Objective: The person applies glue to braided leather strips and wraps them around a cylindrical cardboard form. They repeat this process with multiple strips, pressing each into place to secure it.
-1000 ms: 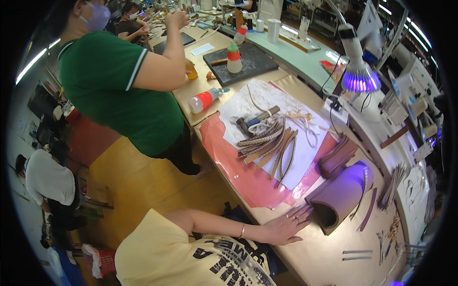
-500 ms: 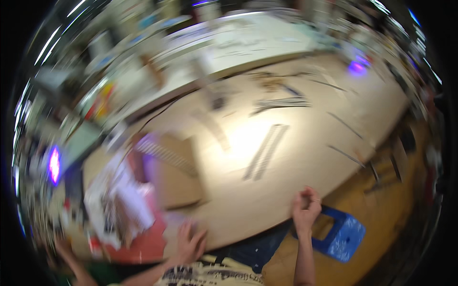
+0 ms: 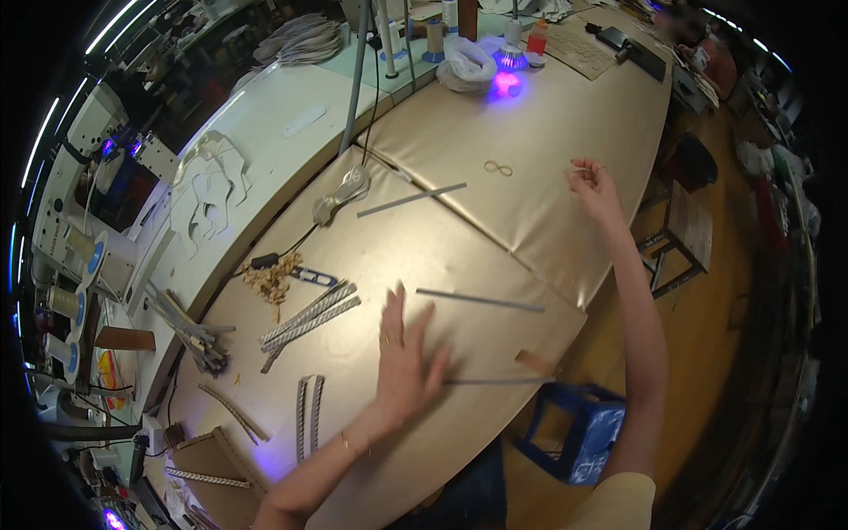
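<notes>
Strip [image 3: 495,382]: thin, grey, straight, lying flat on the tan table [image 3: 530,185]. Left hand [image 3: 408,353] rests open, fingertips touching it; right hand [image 3: 594,184] hovers loosely curled, empty, well apart.

The padded counter [image 3: 530,203] is glossy tan-gold. Thin flat strips [image 3: 480,300] on it are grey, a plastic stool [image 3: 583,433] at lower right blue, a lamp's glow [image 3: 505,84] at top violet.

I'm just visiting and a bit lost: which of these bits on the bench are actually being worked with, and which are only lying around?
In hand:
left hand flat on the tan table
thin grey strip by its fingers
second grey strip
right hand raised, apparently empty

Lying about:
braided strips
purple lamp
white bag
</notes>
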`<state>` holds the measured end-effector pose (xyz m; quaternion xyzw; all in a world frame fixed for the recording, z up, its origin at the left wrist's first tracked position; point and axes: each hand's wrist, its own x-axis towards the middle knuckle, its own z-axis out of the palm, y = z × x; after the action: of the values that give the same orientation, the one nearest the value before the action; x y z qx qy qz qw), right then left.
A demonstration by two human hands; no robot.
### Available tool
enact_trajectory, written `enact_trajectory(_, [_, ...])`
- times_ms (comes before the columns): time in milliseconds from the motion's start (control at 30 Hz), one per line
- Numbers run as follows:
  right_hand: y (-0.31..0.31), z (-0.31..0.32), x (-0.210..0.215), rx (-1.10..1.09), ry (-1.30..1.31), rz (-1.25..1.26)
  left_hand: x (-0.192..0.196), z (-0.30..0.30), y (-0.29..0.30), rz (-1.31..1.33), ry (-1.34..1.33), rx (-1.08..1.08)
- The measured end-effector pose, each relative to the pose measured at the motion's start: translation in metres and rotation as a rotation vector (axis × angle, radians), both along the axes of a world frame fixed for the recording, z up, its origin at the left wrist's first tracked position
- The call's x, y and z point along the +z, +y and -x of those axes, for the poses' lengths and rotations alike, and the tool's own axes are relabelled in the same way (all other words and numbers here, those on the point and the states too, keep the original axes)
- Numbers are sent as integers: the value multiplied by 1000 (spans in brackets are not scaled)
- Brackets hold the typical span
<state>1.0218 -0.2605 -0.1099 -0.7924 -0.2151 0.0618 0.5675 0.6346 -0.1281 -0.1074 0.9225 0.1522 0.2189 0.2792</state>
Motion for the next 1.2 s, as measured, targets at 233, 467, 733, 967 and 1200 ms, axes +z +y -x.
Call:
enact_trajectory(233, [79, -265, -3, -90, -137, 450, -17, -111, 69, -19, 328, 233])
enact_trajectory(467, [197, -406, 2, -238, -285, 292, -20, -112, 70, 7, 287, 287])
enact_trajectory(733, [244, -462, 4, -120, -287, 71, -20, -113, 71, 28, 353, 331])
enact_trajectory(967, [200, -440, -30, -516, -530, 174, -14, -118, 74, 30, 356, 298])
enact_trajectory(1200, [90, -374, 47, -643, -711, -39, -44, -110, 68, 107, 17, 312])
